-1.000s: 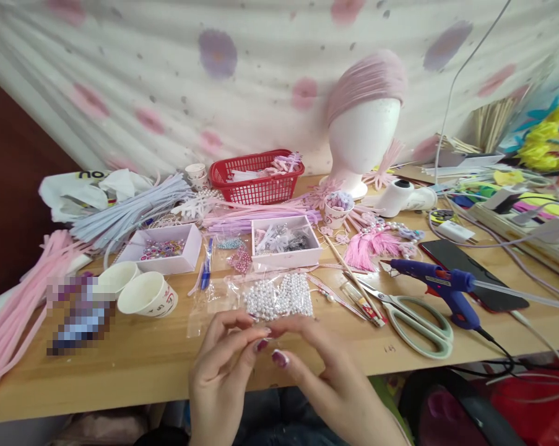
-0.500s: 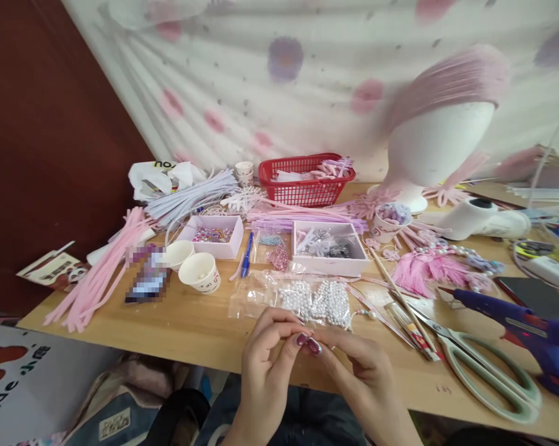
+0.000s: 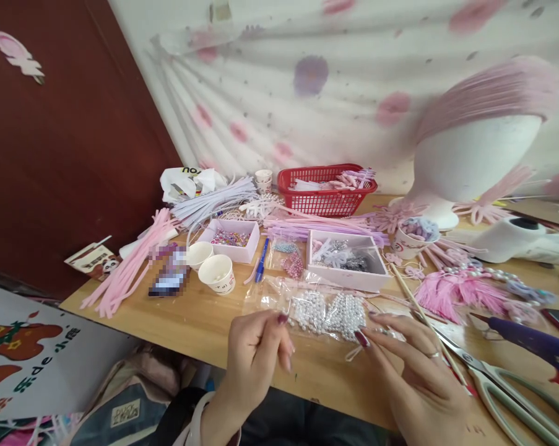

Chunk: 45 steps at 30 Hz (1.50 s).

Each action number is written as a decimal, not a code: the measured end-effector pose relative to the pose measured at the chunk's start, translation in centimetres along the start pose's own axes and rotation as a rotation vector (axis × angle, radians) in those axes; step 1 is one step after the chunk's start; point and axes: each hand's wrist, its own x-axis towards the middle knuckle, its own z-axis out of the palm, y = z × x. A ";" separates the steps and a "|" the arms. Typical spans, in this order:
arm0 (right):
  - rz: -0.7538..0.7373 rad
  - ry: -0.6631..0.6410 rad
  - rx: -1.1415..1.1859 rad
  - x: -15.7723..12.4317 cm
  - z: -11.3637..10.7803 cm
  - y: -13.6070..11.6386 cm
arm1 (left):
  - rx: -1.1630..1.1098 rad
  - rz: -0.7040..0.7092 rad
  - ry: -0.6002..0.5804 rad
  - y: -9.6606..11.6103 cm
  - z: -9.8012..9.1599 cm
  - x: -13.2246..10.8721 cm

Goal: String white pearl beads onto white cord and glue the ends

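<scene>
My left hand is raised over the table's front edge, its fingers curled and thumb drawn in against them. Whatever it may hold is too small to make out. Over the wood on the right, my right hand has its fingers stretched out and apart, with a ring on one of them. Beyond both hands lies a clear bag of white pearl beads. Close to the right fingertips is a thin white cord loop, and a few pearls show partly behind that hand.
Scissors and a purple glue gun lie at right. Two paper cups, a blue pen and bead boxes stand farther back. Behind them are a red basket and a white head form.
My hands, fingertips together before, have moved apart: the left to the left, the right to the right and its fingers spread. The view has swung a little to the left.
</scene>
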 end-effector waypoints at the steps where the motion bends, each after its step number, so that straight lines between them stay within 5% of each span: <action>1: -0.016 0.046 -0.020 0.0 0.0 0.2 | 0.069 -0.007 -0.016 0.1 -0.2 0.6; 4: -0.010 0.143 0.026 0.0 0.2 0.6 | 0.217 -0.047 -0.029 0.3 -0.7 3.1; 12: 0.014 0.091 0.067 -0.8 0.1 0.5 | 0.711 -0.172 0.010 -0.3 -2.0 10.0; 17: 0.030 0.052 0.070 -1.0 -0.2 0.6 | 0.692 -0.264 -0.049 -0.7 -2.7 10.9; 24: 0.049 0.048 0.089 -1.1 -0.1 0.8 | 0.702 -0.339 -0.412 -2.1 -2.0 13.2; 28: 0.071 0.032 0.095 -1.0 -0.1 0.5 | 0.808 -0.260 -0.549 -3.3 -1.0 14.6; 35: 0.093 0.005 0.078 -0.5 -0.1 0.0 | 1.022 -0.077 -0.636 -4.3 1.3 15.0; 45: 0.109 -0.041 0.087 -0.9 0.0 0.2 | 1.077 -0.013 -0.617 -5.4 1.2 15.1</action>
